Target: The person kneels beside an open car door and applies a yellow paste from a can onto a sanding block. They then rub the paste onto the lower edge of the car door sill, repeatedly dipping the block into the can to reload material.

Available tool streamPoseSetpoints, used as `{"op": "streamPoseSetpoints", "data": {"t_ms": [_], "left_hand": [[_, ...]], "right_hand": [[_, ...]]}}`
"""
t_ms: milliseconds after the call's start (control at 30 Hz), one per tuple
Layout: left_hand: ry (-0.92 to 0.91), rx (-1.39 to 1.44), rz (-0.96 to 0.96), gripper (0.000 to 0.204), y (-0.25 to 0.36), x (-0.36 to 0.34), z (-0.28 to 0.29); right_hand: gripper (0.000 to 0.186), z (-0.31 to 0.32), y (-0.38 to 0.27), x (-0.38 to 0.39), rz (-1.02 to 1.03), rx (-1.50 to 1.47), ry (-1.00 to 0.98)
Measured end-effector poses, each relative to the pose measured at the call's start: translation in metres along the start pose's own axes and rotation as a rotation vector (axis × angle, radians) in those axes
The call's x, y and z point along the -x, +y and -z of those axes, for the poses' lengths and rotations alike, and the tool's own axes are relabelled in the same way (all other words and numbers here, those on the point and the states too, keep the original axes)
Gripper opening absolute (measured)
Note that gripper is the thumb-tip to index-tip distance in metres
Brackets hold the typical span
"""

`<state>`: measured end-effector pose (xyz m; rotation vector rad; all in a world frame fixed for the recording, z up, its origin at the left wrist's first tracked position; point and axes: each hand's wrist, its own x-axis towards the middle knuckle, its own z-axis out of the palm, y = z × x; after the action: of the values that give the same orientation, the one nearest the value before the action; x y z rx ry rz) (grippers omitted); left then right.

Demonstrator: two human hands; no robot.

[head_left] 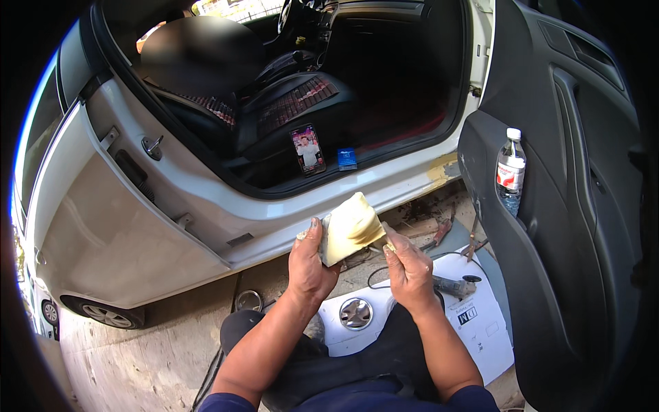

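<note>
My left hand (310, 264) grips a flat board, most of which is hidden under a thick heap of pale yellow putty (352, 223). My right hand (412, 275) is closed at the heap's right side, its fingers pinching a thin putty spreader (383, 242) that shows only in part. Both hands are held in front of the white car's door sill (288, 237), above my knees. Smears of putty mark the fingers. Farther right, a yellowish patch (441, 172) with a greyish area lies on the sill.
A phone (307, 147) leans inside the doorway beside a blue packet (347, 159). The open black door panel (549, 226) on the right holds a water bottle (511, 168). Below lie white cardboard (491, 343), a round silver cap (355, 314) and a grey power tool (453, 286).
</note>
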<state>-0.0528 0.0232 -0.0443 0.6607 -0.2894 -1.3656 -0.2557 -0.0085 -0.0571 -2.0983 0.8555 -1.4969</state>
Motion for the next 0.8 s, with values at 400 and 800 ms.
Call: {"op": "streamPoseSetpoints", "data": {"t_ms": [400, 800], "left_hand": [[0.036, -0.166, -0.121, 0.042, 0.001, 0.003, -0.003], [-0.254, -1.174, -0.733, 0.04, 0.001, 0.015, -0.009]], "right_hand": [[0.048, -0.025, -0.029, 0.013, 0.225, 0.428, -0.116], [0.033, 0.007, -0.018, -0.027, -0.562, -0.492, 0.155]]}}
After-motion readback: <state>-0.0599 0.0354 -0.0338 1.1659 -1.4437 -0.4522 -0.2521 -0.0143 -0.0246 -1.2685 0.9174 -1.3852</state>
